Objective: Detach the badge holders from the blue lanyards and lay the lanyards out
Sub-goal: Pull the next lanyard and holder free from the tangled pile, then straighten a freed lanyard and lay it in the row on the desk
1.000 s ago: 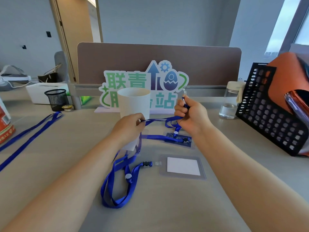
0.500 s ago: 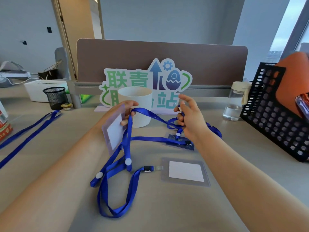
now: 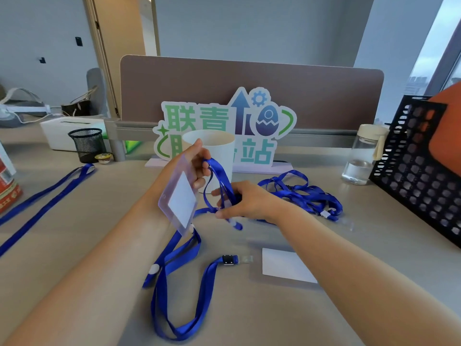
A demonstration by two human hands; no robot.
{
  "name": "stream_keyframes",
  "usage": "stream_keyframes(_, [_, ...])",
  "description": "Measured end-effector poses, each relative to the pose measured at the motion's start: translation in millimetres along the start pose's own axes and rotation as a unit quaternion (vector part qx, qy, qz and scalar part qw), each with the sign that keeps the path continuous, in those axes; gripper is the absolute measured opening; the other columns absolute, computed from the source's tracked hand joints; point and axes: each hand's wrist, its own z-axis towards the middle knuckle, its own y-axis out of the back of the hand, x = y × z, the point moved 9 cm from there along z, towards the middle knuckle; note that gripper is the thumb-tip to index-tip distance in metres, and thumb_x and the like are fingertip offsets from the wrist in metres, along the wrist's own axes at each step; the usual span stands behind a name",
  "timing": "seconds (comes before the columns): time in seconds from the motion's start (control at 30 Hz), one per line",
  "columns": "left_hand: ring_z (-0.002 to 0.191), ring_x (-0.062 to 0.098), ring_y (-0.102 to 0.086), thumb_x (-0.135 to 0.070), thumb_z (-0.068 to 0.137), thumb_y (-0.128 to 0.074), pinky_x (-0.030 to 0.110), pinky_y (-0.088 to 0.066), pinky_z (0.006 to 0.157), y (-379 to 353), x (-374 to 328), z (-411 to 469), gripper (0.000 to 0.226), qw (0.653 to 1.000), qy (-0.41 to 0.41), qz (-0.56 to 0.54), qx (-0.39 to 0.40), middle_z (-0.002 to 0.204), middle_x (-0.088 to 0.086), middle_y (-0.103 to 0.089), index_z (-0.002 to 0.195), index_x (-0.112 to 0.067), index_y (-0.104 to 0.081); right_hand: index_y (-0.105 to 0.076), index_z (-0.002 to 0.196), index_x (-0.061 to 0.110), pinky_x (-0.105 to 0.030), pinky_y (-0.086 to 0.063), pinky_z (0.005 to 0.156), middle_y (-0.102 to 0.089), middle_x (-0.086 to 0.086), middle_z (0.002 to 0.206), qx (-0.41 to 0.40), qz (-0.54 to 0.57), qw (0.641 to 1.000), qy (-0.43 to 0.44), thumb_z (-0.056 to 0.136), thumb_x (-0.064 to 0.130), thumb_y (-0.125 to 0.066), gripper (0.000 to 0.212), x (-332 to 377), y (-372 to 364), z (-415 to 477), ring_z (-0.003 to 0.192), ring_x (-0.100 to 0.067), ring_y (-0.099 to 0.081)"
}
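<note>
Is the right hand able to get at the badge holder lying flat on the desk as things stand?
Probably not yet: the right hand pinches the raised lanyard, which the left hand also holds. The flat badge holder lies partly hidden by the right forearm, so after letting go it looks reachable.

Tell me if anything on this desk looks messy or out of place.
The blue lanyards right of the white cup lie in a tangled heap, unlike the lanyard laid out straight at far left. Nothing looks spilled or damaged.
</note>
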Motion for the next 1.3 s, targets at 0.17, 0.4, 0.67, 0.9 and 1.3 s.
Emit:
stream_keyframes(0.17, [0.025,0.006,-0.028,-0.042,0.095,-0.035,0.013,-0.020,0.031,24,0,0,0.045,1.000,-0.002,0.015,-0.014,0.041,-0.005,-0.035,0.063,-0.013,-0.043,-0.064,0.089,0.005,-0.022,-0.041,0.062,-0.060,-0.002,0.075,-0.007,-0.108,0.994,-0.014,0.084,0.020,-0.061,0.016,4,-5,15,0.063,-0.012,-0.050])
stream_keyframes(0.4, [0.030,0.007,-0.034,-0.039,0.097,-0.033,0.015,-0.022,0.032,35,-15,-1,0.044,0.995,-0.047,-0.085,-0.016,0.041,-0.006,-0.037,0.063,-0.013,-0.041,-0.051,0.109,0.015,-0.027,-0.049,0.071,-0.069,-0.006,0.103,0.045,-0.001,0.999,0.007,0.082,0.021,-0.068,0.033,17,-28,33,0.087,-0.021,-0.064])
stream_keyframes(0.67, [0.030,0.007,-0.025,-0.038,0.096,-0.042,0.016,-0.020,0.033,78,-14,1,0.044,0.993,-0.044,0.018,-0.108,0.039,-0.007,-0.033,0.059,-0.015,-0.038,-0.059,0.087,0.011,-0.011,-0.038,0.055,-0.053,0.003,0.066,0.014,0.028,0.999,0.006,0.087,0.002,-0.050,0.013,18,-22,47,0.058,-0.007,-0.046])
stream_keyframes(0.9, [0.045,0.007,-0.035,-0.031,0.092,-0.050,0.025,-0.026,0.052,98,-15,-4,0.047,0.943,-0.115,0.228,-0.214,0.042,-0.009,-0.038,0.047,-0.019,-0.040,-0.054,0.082,0.015,-0.021,-0.038,0.056,-0.065,-0.009,0.080,-0.064,0.165,0.984,0.004,0.087,-0.003,-0.046,0.020,9,0,59,0.057,-0.009,-0.050])
stream_keyframes(1.3, [0.057,0.017,-0.041,-0.052,0.087,-0.051,0.028,-0.031,0.055,128,-10,-7,0.052,0.881,-0.129,0.331,-0.313,0.058,0.004,-0.046,0.057,-0.009,-0.044,-0.062,0.080,0.016,-0.007,-0.046,0.057,-0.060,0.009,0.075,-0.313,0.091,0.936,0.133,0.077,-0.009,-0.053,0.026,55,75,76,0.067,-0.003,-0.056])
